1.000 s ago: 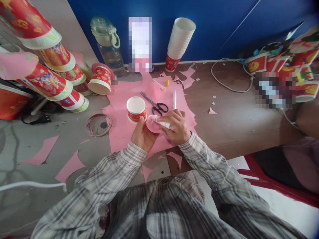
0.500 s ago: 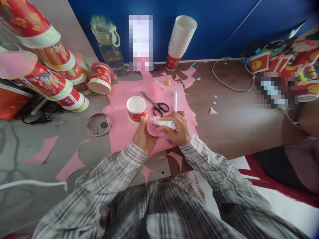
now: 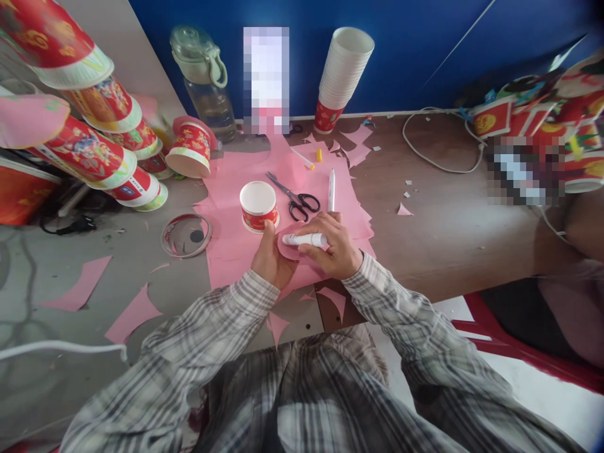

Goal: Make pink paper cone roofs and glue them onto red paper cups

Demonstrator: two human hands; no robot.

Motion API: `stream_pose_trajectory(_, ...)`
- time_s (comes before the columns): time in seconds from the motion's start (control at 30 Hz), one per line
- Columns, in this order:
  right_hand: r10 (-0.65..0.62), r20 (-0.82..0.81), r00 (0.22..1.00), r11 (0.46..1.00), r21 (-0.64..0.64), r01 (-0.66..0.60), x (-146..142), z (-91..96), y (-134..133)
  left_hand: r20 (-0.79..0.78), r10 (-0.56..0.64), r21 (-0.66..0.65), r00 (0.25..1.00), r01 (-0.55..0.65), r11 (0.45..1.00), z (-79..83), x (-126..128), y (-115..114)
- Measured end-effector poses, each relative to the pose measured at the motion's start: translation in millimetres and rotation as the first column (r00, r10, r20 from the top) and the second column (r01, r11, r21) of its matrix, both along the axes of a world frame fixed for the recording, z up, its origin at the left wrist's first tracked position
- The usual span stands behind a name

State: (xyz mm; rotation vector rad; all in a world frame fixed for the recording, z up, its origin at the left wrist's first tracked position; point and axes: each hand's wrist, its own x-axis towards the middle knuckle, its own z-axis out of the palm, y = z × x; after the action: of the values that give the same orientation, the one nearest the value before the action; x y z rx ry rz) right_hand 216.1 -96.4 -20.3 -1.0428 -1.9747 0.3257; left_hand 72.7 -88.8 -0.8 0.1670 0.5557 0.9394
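Note:
My left hand [image 3: 271, 259] pinches the edge of a small round pink paper piece [image 3: 287, 246] over the pink sheets [image 3: 236, 242] on the table. My right hand [image 3: 333, 248] is closed round a white glue stick [image 3: 306, 240], its tip lying on the pink round piece. A red and white paper cup [image 3: 258, 206] stands upright just beyond my left thumb. Black-handled scissors [image 3: 295, 196] and a white pen [image 3: 331, 190] lie on the pink sheets beyond my hands.
A tall stack of paper cups [image 3: 342, 78] and a water bottle [image 3: 205, 82] stand at the blue wall. Decorated cups [image 3: 94, 151] pile up at the left, more at the right [image 3: 542, 119]. A tape ring [image 3: 186, 236], pink scraps [image 3: 134, 314] and a white cable [image 3: 434, 160] lie around.
The glue stick has swung level and slid leftward across the pink round piece. My left hand has stayed on the paper's edge.

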Motion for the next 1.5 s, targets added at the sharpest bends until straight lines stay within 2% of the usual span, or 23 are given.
stream_pose_trajectory(0.2, -0.152, 0.067, 0.986, 0.986, 0.076, 0.147, 1, -3.8, -1, 0.031, 0.067, -0.016, 0.997, -0.066, 0.998, 1.3, 1, 0)
stream_pose_trajectory(0.4, -0.281, 0.09, 0.955, 0.948, 0.178, 0.262, -3, -7.6, -3, 0.033, 0.069, -0.046, 0.997, -0.067, 0.997, -1.7, 0, -1)
stream_pose_trajectory(0.7, -0.39, 0.108, 0.914, 0.919, 0.103, 0.38, 0, -11.7, -2, 0.04, -0.005, -0.058, 0.999, 0.008, 0.998, -3.4, -4, 1)
stream_pose_trajectory(0.83, -0.371, 0.087, 0.925, 0.926, 0.102, 0.362, 0, -12.1, -2, 0.066, -0.007, -0.07, 0.998, 0.012, 0.997, -3.1, -7, 3)
stream_pose_trajectory(1.07, -0.283, 0.092, 0.955, 0.939, 0.23, 0.256, 1, -12.9, 0, 0.119, 0.003, -0.05, 0.993, 0.003, 0.999, -0.4, -6, 3)
stream_pose_trajectory(1.33, -0.139, 0.11, 0.984, 0.97, 0.217, 0.113, 1, -9.9, -4, 0.199, -0.032, -0.055, 0.98, 0.044, 0.997, 0.6, -8, 1)
stream_pose_trajectory(1.5, -0.207, 0.145, 0.968, 0.955, 0.246, 0.167, 0, -9.4, -4, 0.135, -0.009, -0.103, 0.991, 0.023, 0.994, 1.2, -9, 3)
